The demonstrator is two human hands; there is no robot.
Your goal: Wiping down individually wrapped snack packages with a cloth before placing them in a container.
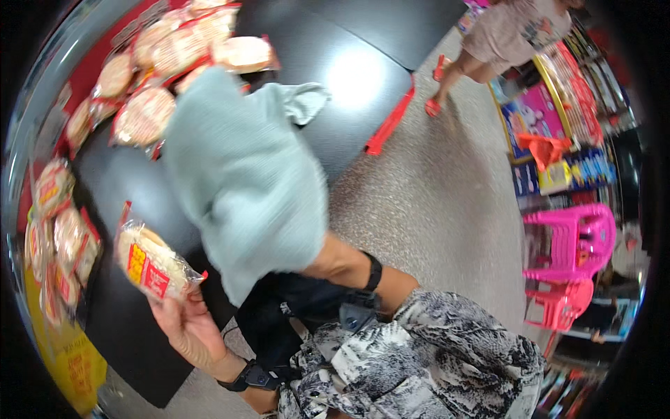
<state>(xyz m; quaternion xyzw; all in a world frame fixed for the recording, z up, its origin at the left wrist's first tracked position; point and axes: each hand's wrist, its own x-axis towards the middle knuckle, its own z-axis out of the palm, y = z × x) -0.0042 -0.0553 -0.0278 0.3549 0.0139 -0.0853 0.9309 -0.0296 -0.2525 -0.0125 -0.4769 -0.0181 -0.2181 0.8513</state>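
Note:
My left hand point(187, 329) is closed on the near end of a clear packet of round white crackers point(167, 260), marked with a red and yellow label. The packet is tilted above the dark tabletop point(132, 321). A pale grey-green cloth point(251, 188) covers my right hand, so its fingers are hidden; only the wrist and forearm point(333, 260) show below it. The cloth is slightly blurred, and its far side overlaps a heap of similar cracker packets point(183, 52). More cracker packets point(73, 237) lie along the left side.
A glass-like curved edge point(31, 91) borders the table at the left. A red strip point(391, 119) hangs at its right corner. Beyond, another person point(513, 35) stands on the speckled floor point(412, 202), near pink chairs point(576, 241) and boxed goods point(534, 122).

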